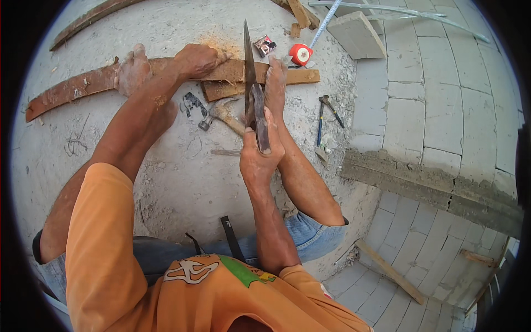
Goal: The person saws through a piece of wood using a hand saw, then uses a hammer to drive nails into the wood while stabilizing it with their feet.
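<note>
My left hand (196, 60) is closed on a long reddish-brown wooden plank (69, 88), left of the cut point. My right hand (257, 149) grips a handsaw's dark handle (259, 110); its upright blade (248, 52) crosses the plank. My bare left foot (131, 74) rests on the plank, and my right foot (276, 80) presses beside the blade. A shorter board (218, 91) lies beneath. Just below it is a hammer (224, 113), partly hidden by my right hand. Pale sawdust (213, 41) is scattered behind the plank.
A red tape measure (300, 54), small packet (264, 45), pincers (330, 110) and dark crumpled item (193, 105) lie around on the dusty floor (182, 171). A block (357, 36) and scrap wood (298, 14) are behind. A block wall (426, 94) with a concrete band (420, 188) rises right.
</note>
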`<state>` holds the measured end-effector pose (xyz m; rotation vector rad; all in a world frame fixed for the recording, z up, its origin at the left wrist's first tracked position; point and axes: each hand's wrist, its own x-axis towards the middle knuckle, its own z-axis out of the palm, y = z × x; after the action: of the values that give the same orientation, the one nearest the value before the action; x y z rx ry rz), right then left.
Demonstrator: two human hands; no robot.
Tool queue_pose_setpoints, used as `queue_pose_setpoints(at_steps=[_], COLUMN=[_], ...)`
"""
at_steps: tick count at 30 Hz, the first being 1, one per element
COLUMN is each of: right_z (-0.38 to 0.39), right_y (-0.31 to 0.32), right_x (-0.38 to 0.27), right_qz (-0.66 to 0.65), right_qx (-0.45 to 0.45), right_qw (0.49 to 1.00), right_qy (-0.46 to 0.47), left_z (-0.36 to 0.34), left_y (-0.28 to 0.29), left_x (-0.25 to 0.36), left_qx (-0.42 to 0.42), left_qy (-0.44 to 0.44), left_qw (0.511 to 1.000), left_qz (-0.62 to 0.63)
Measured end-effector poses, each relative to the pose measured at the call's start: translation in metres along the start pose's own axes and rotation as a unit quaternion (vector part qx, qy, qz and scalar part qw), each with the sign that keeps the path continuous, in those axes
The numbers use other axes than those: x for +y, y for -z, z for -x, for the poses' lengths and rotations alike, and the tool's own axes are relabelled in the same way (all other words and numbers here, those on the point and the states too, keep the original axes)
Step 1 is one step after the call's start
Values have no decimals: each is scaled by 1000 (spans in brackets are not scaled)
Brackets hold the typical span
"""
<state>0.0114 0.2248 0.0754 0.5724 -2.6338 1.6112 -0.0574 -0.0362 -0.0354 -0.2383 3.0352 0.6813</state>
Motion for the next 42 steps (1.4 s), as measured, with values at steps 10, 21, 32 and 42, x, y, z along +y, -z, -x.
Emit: queue_pose_setpoints(at_steps=[10, 21, 32, 42], right_z=[-99, -43, 12, 67], right_y=[-13, -24, 11, 31], right_x=[40, 3, -27, -18], right_qz=[266, 7, -21, 84], right_qx=[-11, 14, -53, 2], right_qw=[882, 1000, 995, 994], right_qy=[390, 8, -86, 67], left_z=[-6, -13, -16, -5], left_y=[-1, -13, -2, 5], left_x=[14, -2, -3, 9], left_qx=[10, 19, 35, -12], left_qy=[18, 8, 12, 24], left_qw=[1000, 1000, 999, 999], left_qz=[13, -14, 18, 22])
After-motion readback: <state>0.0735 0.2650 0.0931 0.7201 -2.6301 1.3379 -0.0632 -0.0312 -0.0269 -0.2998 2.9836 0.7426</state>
